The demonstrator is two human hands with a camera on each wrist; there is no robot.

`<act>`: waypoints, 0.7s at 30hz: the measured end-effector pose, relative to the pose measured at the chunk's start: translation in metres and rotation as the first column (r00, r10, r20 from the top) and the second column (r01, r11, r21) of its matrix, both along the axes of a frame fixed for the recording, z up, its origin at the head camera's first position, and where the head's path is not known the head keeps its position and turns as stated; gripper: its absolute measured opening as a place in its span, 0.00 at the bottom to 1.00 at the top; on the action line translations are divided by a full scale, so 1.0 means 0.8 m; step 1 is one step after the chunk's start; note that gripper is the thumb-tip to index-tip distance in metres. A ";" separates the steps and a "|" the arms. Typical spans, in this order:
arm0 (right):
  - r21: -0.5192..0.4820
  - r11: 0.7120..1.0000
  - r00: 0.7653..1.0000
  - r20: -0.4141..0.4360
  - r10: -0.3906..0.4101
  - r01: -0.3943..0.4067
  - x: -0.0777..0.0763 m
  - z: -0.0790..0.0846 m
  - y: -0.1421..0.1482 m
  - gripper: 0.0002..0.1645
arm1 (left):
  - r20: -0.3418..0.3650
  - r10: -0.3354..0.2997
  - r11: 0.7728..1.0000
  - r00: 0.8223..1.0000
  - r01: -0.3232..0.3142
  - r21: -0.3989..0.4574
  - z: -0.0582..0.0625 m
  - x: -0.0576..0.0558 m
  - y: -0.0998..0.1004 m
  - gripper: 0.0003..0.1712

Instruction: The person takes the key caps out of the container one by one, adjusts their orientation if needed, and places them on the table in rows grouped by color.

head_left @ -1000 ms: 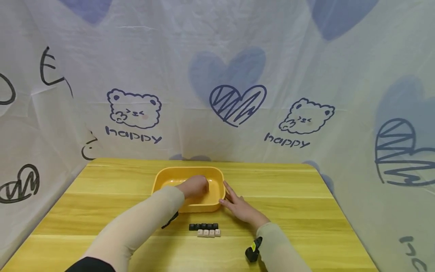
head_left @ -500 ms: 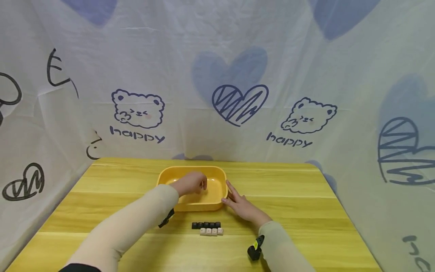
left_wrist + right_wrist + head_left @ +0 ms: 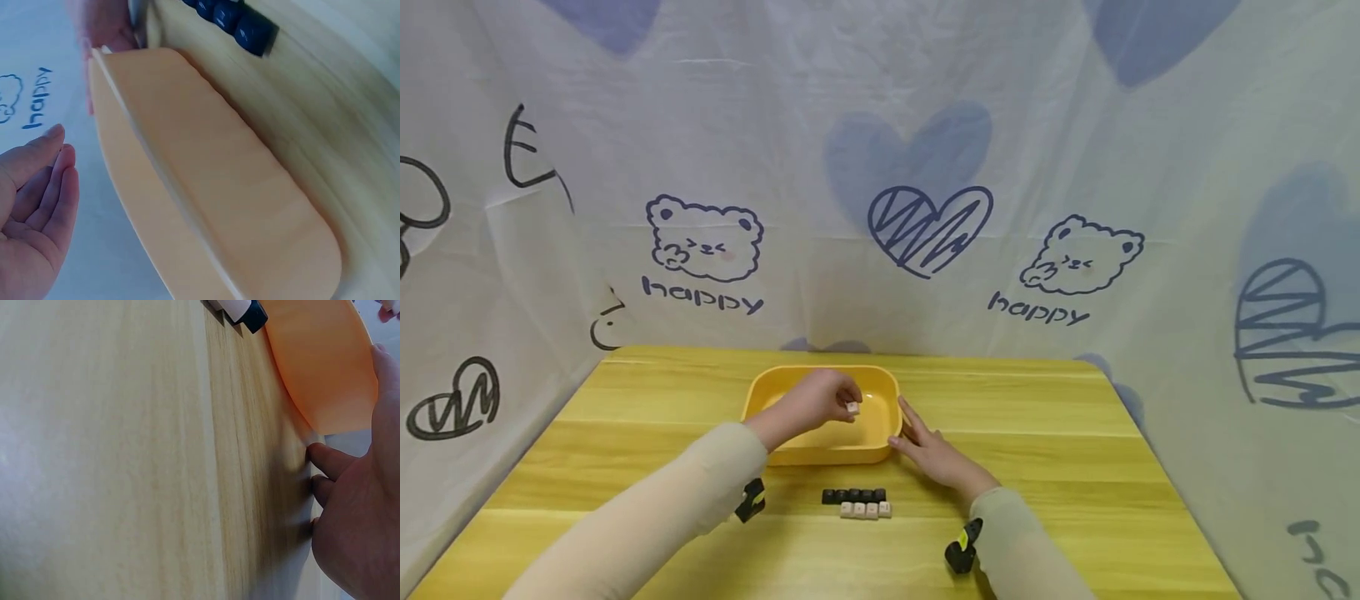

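My left hand (image 3: 816, 398) is over the yellow plastic bin (image 3: 831, 457) and pinches a white keycap (image 3: 852, 407) between thumb and fingertips. In the left wrist view the left hand (image 3: 37, 206) appears beyond the bin's rim, with the keycap hidden. My right hand (image 3: 936, 457) touches the bin's right end, thumb at the rim and fingers spread along the side. In front of the bin lie a row of black keycaps (image 3: 853, 497) and, right before it, a shorter row of white keycaps (image 3: 865, 510).
The wooden table (image 3: 1037, 433) holds the bin near its back edge. Behind it hangs a white cloth (image 3: 820, 275) with hearts and bear drawings. A black strap device (image 3: 962, 547) sits on the right wrist, another (image 3: 751, 500) on the left.
My left hand has risen from inside the bin and turned, bringing the white keycap into sight in its fingers. The right hand stays at the bin's end, and the keycap rows are unchanged.
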State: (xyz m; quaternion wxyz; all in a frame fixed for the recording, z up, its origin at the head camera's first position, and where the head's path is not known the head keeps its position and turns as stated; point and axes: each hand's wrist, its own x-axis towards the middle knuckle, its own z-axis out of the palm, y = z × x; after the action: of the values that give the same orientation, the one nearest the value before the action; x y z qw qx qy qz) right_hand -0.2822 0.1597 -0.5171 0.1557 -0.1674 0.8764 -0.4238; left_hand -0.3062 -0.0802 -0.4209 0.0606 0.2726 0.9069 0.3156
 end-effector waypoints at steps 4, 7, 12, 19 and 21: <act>-0.014 1.000 1.000 -0.002 0.004 -0.004 0.000 0.000 -0.003 0.43 | -0.013 0.032 0.999 0.999 -0.032 0.028 0.007 0.017 -0.007 0.13; -0.020 1.000 1.000 -0.003 -0.001 0.001 0.001 0.001 -0.005 0.43 | -0.042 0.041 0.999 0.998 -0.039 0.029 0.009 0.030 -0.011 0.11; -0.019 1.000 1.000 -0.006 -0.001 0.001 0.002 0.001 -0.005 0.44 | -0.150 0.048 0.999 0.987 -0.047 0.013 0.011 0.050 -0.021 0.10; -0.021 1.000 1.000 -0.005 0.000 0.000 0.003 0.000 -0.003 0.45 | -0.208 0.067 0.997 0.976 -0.056 0.061 0.006 0.077 -0.032 0.11; -0.014 1.000 1.000 -0.005 -0.002 0.002 0.003 0.000 -0.002 0.45 | -0.203 0.075 0.995 0.976 -0.059 0.080 0.001 0.083 -0.036 0.11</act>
State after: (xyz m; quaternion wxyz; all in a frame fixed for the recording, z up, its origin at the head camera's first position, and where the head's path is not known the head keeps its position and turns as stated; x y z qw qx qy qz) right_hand -0.2799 0.1578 -0.5173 0.1518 -0.1687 0.8740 -0.4297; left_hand -0.2401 -0.1090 -0.4200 -0.0542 0.2750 0.9047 0.3209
